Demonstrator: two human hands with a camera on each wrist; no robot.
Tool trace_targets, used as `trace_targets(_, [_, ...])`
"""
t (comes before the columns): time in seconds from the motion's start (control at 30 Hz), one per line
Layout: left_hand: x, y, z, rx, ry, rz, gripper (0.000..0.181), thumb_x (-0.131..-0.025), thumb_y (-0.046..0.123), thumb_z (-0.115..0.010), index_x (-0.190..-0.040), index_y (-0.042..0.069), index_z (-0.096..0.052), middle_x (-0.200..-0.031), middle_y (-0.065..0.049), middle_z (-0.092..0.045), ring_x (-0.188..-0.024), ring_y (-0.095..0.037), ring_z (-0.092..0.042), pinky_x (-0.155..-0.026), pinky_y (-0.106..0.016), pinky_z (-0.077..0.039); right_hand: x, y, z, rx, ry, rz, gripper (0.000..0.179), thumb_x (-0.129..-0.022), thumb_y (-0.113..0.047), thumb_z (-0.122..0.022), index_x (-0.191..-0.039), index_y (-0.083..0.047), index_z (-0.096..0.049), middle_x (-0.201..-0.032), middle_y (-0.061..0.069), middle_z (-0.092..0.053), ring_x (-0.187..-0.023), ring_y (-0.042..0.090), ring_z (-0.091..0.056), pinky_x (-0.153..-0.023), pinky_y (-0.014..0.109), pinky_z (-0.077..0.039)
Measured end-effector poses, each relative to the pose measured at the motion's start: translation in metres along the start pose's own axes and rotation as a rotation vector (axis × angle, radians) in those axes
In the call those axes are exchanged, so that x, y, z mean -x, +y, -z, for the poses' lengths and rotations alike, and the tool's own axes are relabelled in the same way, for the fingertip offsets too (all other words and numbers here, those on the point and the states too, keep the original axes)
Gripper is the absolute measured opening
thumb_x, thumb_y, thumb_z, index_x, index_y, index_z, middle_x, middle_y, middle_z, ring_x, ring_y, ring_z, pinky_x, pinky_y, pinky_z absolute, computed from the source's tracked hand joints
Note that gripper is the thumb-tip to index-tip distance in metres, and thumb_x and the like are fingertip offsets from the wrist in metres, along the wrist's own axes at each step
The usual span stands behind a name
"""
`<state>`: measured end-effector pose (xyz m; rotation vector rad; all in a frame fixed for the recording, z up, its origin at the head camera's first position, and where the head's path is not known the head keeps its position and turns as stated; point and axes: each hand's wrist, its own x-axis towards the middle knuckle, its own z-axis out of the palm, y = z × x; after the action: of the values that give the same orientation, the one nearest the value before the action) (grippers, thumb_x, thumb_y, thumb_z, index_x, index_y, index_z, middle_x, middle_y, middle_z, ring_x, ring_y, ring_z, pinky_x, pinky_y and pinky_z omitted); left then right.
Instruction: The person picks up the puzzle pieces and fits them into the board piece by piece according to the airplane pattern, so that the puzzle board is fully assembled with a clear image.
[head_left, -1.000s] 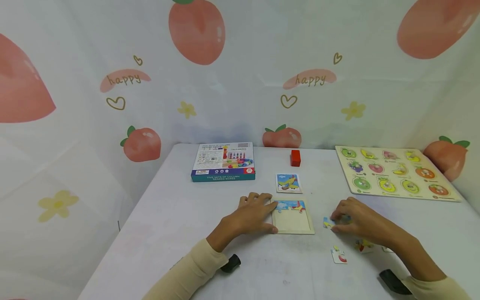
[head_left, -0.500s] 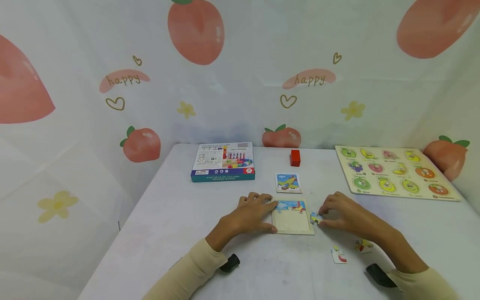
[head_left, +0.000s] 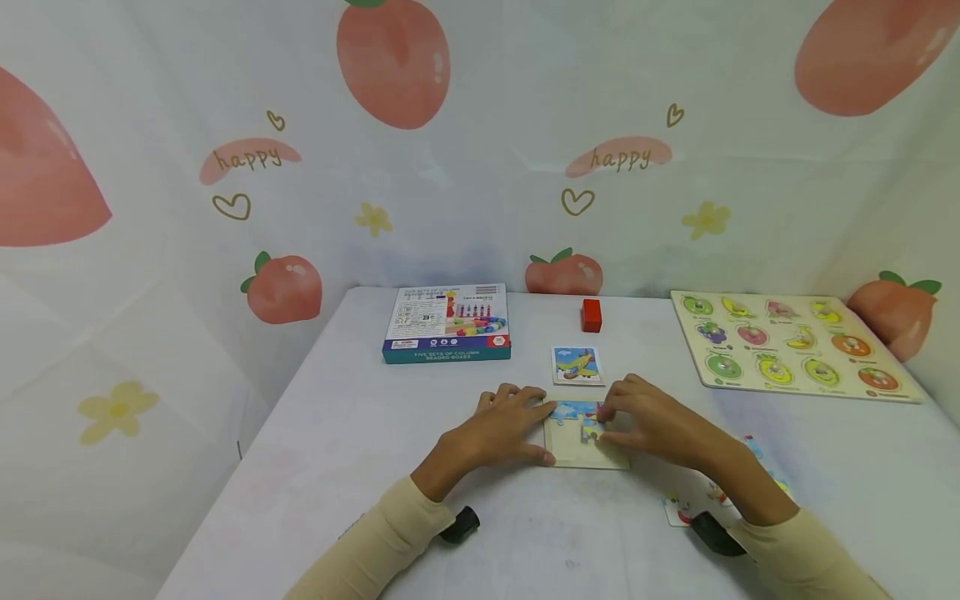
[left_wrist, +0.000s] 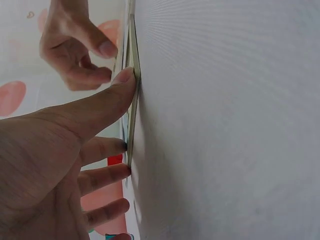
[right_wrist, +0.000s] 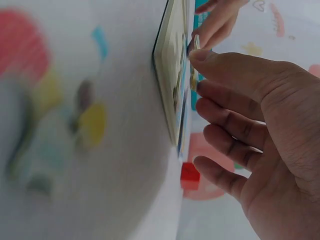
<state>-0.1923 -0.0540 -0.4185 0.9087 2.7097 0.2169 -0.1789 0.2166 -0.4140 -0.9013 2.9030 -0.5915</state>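
My right hand (head_left: 660,421) pinches a small jigsaw piece (head_left: 591,429) between thumb and index finger, over the shallow wooden puzzle tray (head_left: 573,457). In the right wrist view that piece (right_wrist: 194,75) is seen edge-on, with the other fingers spread loosely. My left hand (head_left: 495,429) rests against the tray's left side, its fingers spread and fairly straight, thumb at the near corner; the left wrist view shows the thumb (left_wrist: 122,82) pressing the rim. Blue sky pieces (head_left: 570,410) lie along the tray's far side. The right fingers hide the far right corner.
Behind the tray lies an airplane picture card (head_left: 577,367), then a red block (head_left: 591,316). A boxed bead set (head_left: 447,325) stands back left; a fruit knob board (head_left: 795,346) lies at right. Loose pieces (head_left: 677,508) lie near the right forearm, partly hidden.
My right hand has carried the jigsaw piece leftward from the loose pieces to over the tray. The left hand has stayed at the tray's left side.
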Motion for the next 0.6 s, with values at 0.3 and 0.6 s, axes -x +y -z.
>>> trace_targets(0.3, [0.0, -0.002, 0.0, 0.025, 0.0, -0.005, 0.085, -0.091, 0.061, -0.075, -0.164, 0.03, -0.043, -0.169, 0.001, -0.04, -0.151, -0.03, -0.037, -0.114, -0.051, -0.039, -0.019, -0.011, -0.007, 0.011, -0.002, 0.072, 0.014, -0.09, -0.025, -0.085, -0.101, -0.017, -0.082, -0.102, -0.009, -0.07, -0.102, 0.014, -0.056, -0.09, 0.037, -0.056])
trace_targets(0.6, [0.001, -0.003, 0.001, 0.033, -0.002, -0.015, 0.086, -0.092, 0.061, -0.075, -0.164, 0.03, -0.042, -0.169, 0.001, -0.039, -0.152, -0.03, -0.036, -0.114, -0.052, -0.039, -0.032, -0.02, -0.011, 0.002, -0.059, 0.032, 0.016, -0.091, -0.023, -0.085, -0.104, -0.014, -0.083, -0.105, -0.004, -0.072, -0.113, 0.025, -0.061, -0.103, 0.051, -0.054])
